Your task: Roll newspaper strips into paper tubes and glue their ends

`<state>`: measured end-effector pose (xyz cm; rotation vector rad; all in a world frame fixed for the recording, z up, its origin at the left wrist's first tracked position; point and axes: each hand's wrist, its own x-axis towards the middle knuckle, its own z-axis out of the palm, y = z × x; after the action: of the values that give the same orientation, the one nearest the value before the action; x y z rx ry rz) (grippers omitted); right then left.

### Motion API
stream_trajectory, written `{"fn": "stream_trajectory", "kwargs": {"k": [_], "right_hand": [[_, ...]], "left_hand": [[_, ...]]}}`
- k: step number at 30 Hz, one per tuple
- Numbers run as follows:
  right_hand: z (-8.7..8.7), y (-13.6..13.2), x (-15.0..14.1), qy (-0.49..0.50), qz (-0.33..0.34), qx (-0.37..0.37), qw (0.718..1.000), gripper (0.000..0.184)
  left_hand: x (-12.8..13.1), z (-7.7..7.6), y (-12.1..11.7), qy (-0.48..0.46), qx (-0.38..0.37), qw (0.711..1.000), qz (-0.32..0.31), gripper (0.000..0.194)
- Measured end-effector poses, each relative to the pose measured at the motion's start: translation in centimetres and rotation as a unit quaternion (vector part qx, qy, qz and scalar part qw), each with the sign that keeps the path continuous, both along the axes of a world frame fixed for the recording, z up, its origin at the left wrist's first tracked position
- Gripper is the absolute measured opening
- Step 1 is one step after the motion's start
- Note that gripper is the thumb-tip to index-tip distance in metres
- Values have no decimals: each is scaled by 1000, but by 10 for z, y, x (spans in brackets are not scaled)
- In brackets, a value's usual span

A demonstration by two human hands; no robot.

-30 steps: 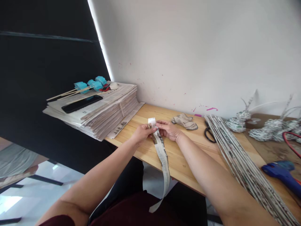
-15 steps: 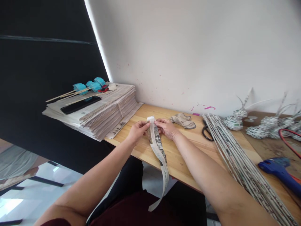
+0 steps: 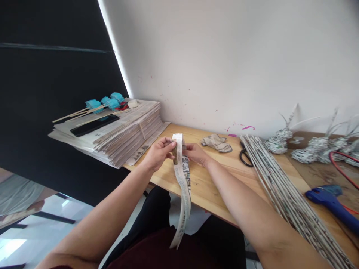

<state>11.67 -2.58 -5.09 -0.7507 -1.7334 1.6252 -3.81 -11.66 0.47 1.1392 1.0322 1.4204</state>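
Note:
A long newspaper strip hangs from between my hands, over the front edge of the table and down towards my lap. Its top end stands up above my fingers and looks folded or layered, with a printed picture side showing behind the pale side. My left hand pinches the strip's left edge near the top between thumb and fingers. On the opposite edge, my right hand grips it with the thumb in front; its other fingertips are partly hidden behind the paper.
Left stands a newspaper stack bearing a phone and blue paper pieces on sticks. A crumpled cloth lies behind my right hand. Rightward are black-handled scissors, rolled paper sticks, a blue glue gun and woven paper figures.
Both hands still hold the strip, which has turned slightly and shifted left. Its tail now hangs straighter. My left hand has moved a little left and up.

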Motion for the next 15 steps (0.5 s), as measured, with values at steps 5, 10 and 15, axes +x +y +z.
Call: {"fn": "stream_trajectory", "kwargs": {"k": [5,10,15], "right_hand": [[-1,11,7,-10,-94,61,994,17],[-1,28,20,0,-235,123,964,15],[1,41,31,30,-318,116,941,27]], "left_hand": [[-1,32,-30,0,10,997,-76,28],[-4,47,-66,40,-25,988,-145,25],[-1,36,-93,98,-150,944,-278,29]]}}
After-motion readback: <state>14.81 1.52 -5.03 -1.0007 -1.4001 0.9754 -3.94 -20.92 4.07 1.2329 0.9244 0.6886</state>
